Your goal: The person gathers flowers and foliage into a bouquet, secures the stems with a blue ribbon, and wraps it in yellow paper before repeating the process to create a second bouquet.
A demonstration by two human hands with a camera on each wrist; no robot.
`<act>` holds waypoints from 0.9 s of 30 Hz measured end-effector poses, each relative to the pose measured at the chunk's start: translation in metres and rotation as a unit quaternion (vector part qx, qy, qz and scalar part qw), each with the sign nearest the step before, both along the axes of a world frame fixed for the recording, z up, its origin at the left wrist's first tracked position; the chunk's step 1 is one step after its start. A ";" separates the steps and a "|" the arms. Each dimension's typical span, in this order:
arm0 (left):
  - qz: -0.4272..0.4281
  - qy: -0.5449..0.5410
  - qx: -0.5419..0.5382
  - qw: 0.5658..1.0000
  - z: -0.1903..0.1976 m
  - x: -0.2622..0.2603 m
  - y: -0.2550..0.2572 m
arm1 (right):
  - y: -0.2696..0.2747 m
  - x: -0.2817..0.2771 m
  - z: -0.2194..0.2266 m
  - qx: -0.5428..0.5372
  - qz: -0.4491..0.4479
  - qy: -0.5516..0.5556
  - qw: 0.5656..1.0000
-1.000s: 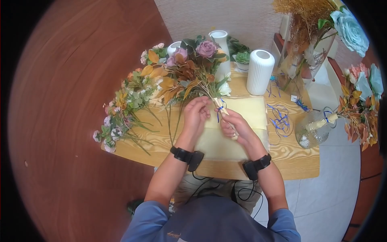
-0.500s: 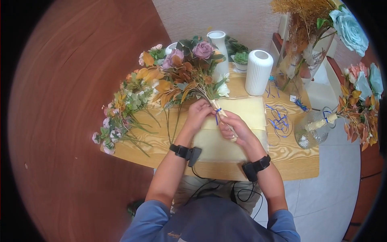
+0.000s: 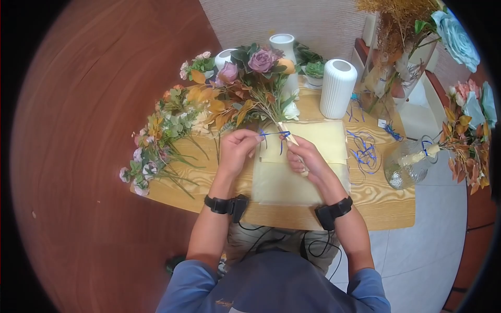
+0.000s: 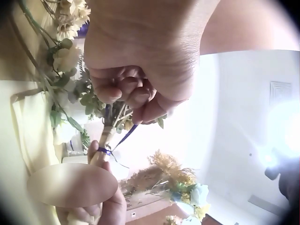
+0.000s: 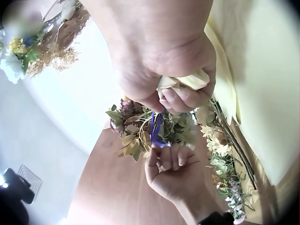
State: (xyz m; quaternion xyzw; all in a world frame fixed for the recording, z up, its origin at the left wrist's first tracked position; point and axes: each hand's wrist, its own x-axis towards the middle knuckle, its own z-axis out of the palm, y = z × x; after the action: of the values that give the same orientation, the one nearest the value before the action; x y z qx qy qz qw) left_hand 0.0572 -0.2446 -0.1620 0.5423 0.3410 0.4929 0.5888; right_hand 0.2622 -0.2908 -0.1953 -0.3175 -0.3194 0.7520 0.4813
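Note:
The right hand grips the wrapped stem end of a bouquet with purple roses and rust-coloured leaves. Pale wrapping pokes out of its curled fingers in the right wrist view. Around the wrapped stems runs a blue ribbon, whose loose part stretches to the left hand. Thumb and fingertips of that hand pinch the ribbon, left of the stems. In the left wrist view the ribbon slants taut from the stems up to the pinching fingers. Yellowish sheets lie on the table beneath both hands.
Loose flowers lie along the table's left side. White vases stand at the back, with a small succulent. Right of the sheets are curled blue ribbons and a glass jar with another bouquet.
The left hand has moved away from the stems to the left, drawing the ribbon out sideways. The right hand keeps its grip on the wrapped stems.

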 end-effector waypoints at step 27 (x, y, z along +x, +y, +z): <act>-0.085 -0.304 -0.147 0.938 -0.062 0.042 0.042 | 0.000 0.001 -0.009 -0.034 0.095 0.138 0.985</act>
State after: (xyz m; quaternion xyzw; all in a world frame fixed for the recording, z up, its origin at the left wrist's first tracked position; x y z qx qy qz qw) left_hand 0.0987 -0.2029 -0.2240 0.3013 0.1672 0.5270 0.7769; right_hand 0.2629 -0.2906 -0.2044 -0.1951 -0.2527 0.8414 0.4361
